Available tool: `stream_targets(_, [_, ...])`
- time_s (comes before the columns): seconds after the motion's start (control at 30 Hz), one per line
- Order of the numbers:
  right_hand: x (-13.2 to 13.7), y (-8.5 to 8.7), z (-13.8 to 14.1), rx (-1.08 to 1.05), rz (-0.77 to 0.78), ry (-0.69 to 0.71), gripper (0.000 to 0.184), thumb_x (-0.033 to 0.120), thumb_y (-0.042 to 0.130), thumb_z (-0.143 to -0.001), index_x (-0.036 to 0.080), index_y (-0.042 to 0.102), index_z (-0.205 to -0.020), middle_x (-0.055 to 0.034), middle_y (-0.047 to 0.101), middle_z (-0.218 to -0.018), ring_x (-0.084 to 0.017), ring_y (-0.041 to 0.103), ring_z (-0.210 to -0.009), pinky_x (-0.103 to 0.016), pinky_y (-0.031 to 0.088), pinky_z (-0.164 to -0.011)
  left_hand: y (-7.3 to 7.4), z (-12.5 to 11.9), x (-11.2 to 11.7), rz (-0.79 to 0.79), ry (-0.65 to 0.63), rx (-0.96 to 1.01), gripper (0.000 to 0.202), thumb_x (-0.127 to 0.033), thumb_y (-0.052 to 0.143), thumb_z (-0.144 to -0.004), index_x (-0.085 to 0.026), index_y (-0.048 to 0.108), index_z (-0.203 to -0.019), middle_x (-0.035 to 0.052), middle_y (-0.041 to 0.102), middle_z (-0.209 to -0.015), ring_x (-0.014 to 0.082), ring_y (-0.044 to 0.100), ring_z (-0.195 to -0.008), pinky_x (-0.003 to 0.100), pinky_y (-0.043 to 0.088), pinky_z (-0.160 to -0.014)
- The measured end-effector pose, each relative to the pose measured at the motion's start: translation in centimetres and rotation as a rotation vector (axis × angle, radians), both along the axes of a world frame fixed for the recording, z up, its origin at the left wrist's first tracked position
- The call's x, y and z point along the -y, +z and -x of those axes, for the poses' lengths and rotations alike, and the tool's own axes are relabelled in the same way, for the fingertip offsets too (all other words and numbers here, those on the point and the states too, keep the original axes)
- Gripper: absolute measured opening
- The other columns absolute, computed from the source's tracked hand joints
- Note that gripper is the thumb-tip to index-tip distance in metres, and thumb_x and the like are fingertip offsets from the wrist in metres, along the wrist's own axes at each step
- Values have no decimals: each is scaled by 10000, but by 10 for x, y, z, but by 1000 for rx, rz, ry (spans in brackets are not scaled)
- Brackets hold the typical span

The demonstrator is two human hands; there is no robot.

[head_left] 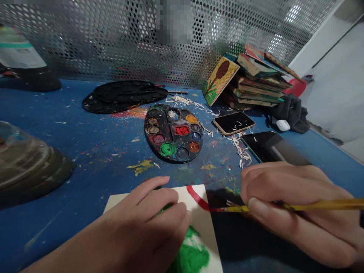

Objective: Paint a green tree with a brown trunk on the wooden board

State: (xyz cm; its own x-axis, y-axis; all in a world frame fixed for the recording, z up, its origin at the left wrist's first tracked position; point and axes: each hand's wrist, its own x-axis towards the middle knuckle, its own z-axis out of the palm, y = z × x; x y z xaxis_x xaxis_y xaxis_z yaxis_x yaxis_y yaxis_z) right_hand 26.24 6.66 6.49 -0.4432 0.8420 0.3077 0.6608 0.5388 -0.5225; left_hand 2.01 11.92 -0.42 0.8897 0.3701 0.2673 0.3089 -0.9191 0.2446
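My right hand pinches a yellow-handled paintbrush. The brush lies nearly level, its red-loaded tip touching the right edge of a white painting sheet. A curved red stripe runs from the sheet's top edge to that tip. Lower down is a patch of green paint, partly covered by my left hand. That hand lies on the sheet, fingers slightly bent and apart, apparently holding nothing. Beyond the sheet sits a round black paint palette with several wells, among them red, green, orange and brown.
Two phones, one smartphone and a dark flat device, lie at right among pale shavings. Behind are stacked painted boards, a white earbud case and dark palettes. Containers of murky liquid and a bottle stand left.
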Motion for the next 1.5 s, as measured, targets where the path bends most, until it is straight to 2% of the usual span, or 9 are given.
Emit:
stream_targets(0.3, [-4,-23,4,-115,-117,15,190,161,460,-932,189,558,-772,-9,661,-688,-112,628,-623,-231,518,-663,8,1,-1,-67,-26,-102,186,-125,501,-843,-259,623,-883,-35,656,-863,176,615,-845,386,427,-1035])
stream_targets(0.6, [-1,-4,-1,35,-11,85,244,149,434,-931,166,572,-731,-18,624,-625,-115,608,-567,-232,502,-556,-15,9,0,-101,-26,-66,157,-151,526,-854,-262,631,-889,-21,660,-958,228,594,-962,498,331,-1101])
stream_targets(0.7, [-1,-10,-8,-157,-8,-2,218,162,478,-919,194,540,-713,21,562,-577,-104,561,-513,-239,478,-508,-21,9,2,-72,8,-6,207,-152,532,-852,-281,641,-973,-19,658,-935,215,594,-935,474,314,-1116])
stream_targets(0.8, [-9,-23,-16,-378,-233,-168,148,193,521,-918,214,593,-791,18,613,-670,-116,587,-559,-269,518,-579,-23,7,2,-78,39,26,262,-151,536,-845,-282,632,-1051,-15,662,-927,212,589,-914,468,304,-1115])
stream_targets(0.9, [-27,-33,-24,-134,-470,-119,104,148,577,-888,204,651,-935,-26,700,-866,-146,670,-792,-258,542,-726,-17,4,1,-130,6,57,248,-142,528,-848,-262,636,-1035,-11,670,-925,204,578,-903,437,325,-1091])
stream_targets(1.0, [-46,-39,-33,207,-509,89,192,169,480,-950,188,650,-1038,-92,706,-1039,-186,656,-957,-309,533,-819,-5,1,0,-146,-54,104,238,-142,501,-851,-242,644,-1013,-29,687,-949,184,566,-906,377,280,-1105])
stream_targets(1.13, [-61,-44,-42,375,-556,202,265,188,404,-985,150,656,-1056,-104,706,-1083,-223,624,-1007,-376,508,-865,7,1,1,-116,-52,106,241,-271,591,-791,-235,650,-1021,-46,693,-1005,177,559,-911,328,204,-1127])
stream_targets(1.3, [-65,-49,-51,476,-531,193,282,209,392,-997,168,640,-1124,-85,698,-1124,-220,596,-1067,-384,485,-889,7,6,0,-76,-111,47,534,-506,709,-664,-216,628,-1105,-14,682,-1085,212,558,-928,362,219,-1091])
stream_targets(1.5, [-67,-58,-46,527,-490,65,302,225,440,-984,185,583,-1247,-73,659,-1228,-225,556,-1137,-403,471,-940,15,6,-2,-99,-146,-3,518,-549,650,-713,-195,640,-1091,29,688,-1053,255,575,-913,435,334,-995])
